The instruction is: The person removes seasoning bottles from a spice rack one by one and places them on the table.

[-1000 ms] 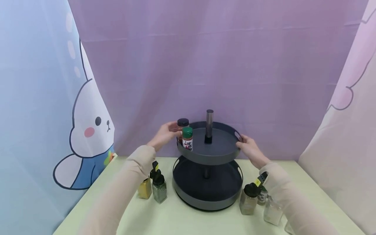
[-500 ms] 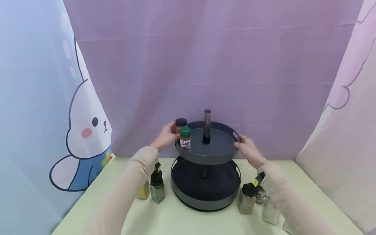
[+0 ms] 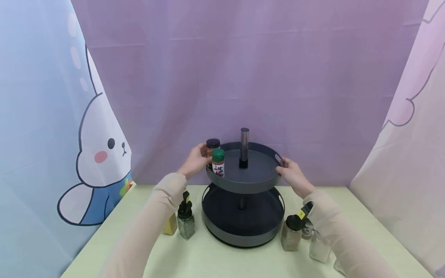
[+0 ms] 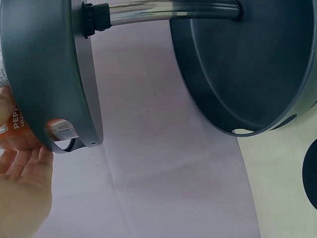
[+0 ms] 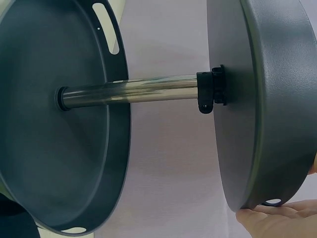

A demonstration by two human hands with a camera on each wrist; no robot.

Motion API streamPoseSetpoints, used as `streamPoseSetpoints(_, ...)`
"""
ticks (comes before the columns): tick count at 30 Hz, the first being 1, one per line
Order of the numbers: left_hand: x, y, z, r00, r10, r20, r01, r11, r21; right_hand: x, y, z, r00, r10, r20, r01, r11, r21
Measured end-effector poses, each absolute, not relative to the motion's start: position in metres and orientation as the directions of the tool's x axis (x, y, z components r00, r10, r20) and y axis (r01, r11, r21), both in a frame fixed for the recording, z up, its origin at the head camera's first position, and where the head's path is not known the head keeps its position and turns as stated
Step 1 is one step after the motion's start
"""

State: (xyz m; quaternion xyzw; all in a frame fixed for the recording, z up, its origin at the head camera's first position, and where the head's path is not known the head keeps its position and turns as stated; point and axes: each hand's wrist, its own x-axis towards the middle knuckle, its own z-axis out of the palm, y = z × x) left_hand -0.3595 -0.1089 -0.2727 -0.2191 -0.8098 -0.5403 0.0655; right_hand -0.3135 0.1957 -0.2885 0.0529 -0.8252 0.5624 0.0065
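A dark grey two-tier round rack has an upper tray on a metal post over a lower tray. At the upper tray's left side, my left hand holds a black-lidded spice jar between thumb and fingers. Its orange pepper label shows in the left wrist view. A green-lidded shaker stands upright in front of that jar, close to my left thumb. My right hand grips the upper tray's right rim by the handle slot. Part of this hand is cut off in the right wrist view.
Left of the rack stand a green herb jar and a partly hidden yellow jar. To the right are a black-capped jar, a small bottle and a clear jar, partly behind my sleeve. A purple curtain hangs behind.
The whole head view has drifted slightly, so everything sits a little further left. Both hands keep their places on the jar and the tray rim.
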Motion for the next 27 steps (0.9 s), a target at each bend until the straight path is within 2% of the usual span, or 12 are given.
streamPoseSetpoints(27, -0.355, -0.113, -0.269, -0.905, 0.13, 0.405, 0.425, 0.334, 0.841, -0.309, 0.185, -0.287, -0.995, -0.075, 0.07, -0.092, 0.35, -0.932)
